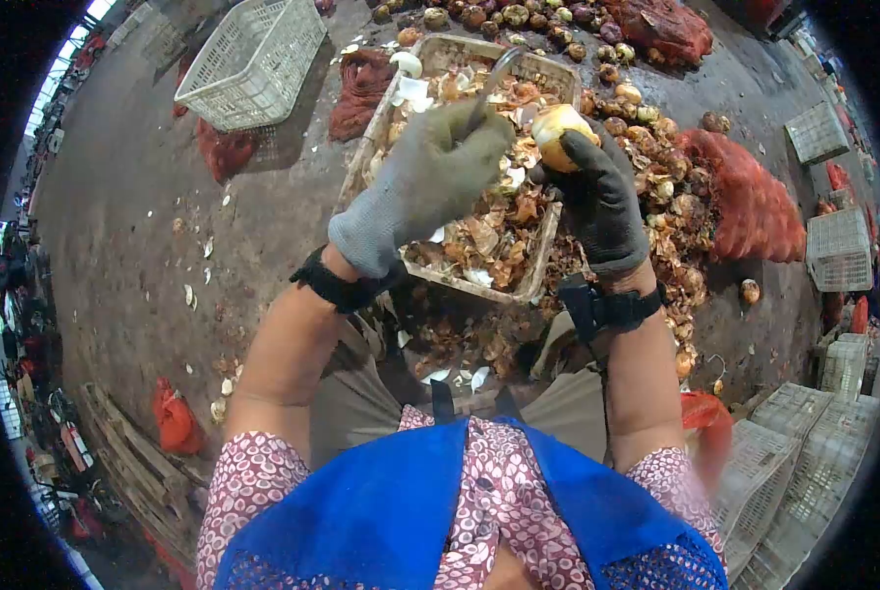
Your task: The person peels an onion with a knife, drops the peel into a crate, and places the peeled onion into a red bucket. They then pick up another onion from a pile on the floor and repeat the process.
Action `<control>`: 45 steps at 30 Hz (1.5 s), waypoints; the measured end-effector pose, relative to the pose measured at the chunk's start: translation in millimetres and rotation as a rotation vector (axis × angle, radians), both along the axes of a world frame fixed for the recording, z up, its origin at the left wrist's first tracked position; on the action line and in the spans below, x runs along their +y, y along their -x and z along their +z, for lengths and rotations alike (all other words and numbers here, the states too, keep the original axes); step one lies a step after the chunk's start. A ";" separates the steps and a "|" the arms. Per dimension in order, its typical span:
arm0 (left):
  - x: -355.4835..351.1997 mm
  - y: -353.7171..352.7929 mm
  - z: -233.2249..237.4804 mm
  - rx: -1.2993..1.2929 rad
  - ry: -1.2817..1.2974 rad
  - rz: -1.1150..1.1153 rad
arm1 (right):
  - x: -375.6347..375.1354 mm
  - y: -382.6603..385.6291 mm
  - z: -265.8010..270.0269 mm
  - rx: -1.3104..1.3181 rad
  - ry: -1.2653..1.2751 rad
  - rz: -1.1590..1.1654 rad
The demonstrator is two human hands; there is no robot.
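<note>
My left hand (435, 162), in a grey glove, is closed around a curved knife (497, 79). The blade rises out of the fist and hooks to the right at its tip; the handle is mostly hidden. In my right hand (602, 202), gloved in dark grey, a partly peeled onion (560, 136) is gripped, its pale flesh showing beside a yellowish skin. A small gap separates the onion from my left fist. Both hands are above a shallow crate (533, 285) filled with brown onion skins and white peelings (415, 88).
Unpeeled onions (661, 167) lie heaped to the right of the crate, with more at the back. Red mesh sacks (750, 202) sit beyond them. A white plastic crate (253, 64) stands at the back left, and several are stacked at right (804, 442). Wooden planks (140, 472) lie at left.
</note>
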State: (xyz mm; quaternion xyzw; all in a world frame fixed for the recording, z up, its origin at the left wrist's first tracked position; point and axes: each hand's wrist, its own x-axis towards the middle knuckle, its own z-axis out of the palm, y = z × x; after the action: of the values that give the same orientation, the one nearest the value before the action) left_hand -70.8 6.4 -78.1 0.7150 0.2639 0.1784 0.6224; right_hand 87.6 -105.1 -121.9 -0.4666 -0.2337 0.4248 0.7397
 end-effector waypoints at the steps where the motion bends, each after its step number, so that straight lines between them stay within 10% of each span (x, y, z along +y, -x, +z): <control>1: 1.9 -2.9 -6.0 0.000 0.003 0.000 | -1.5 1.5 1.9 0.000 0.003 0.000; 21: 14.7 1.6 -35.9 -0.171 -0.312 -0.162 | -6.0 13.6 20.5 -0.246 0.251 0.271; 28: 13.1 0.6 -38.8 -0.279 -0.043 -0.123 | -4.4 18.7 20.6 -0.249 0.140 0.288; 34: 14.2 -14.9 -50.4 -0.210 -0.827 0.296 | 14.8 31.2 -8.9 -0.086 0.143 0.050; 45: 30.4 -14.5 -40.8 -0.246 -0.912 0.421 | 6.9 22.4 -5.8 0.272 -0.095 0.095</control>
State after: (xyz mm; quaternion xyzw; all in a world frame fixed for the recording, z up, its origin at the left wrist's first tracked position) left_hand -56.3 36.9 -118.9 0.8188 0.2220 0.4795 0.2246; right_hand 65.2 -98.2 -127.7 -0.3577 -0.1731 0.5071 0.7649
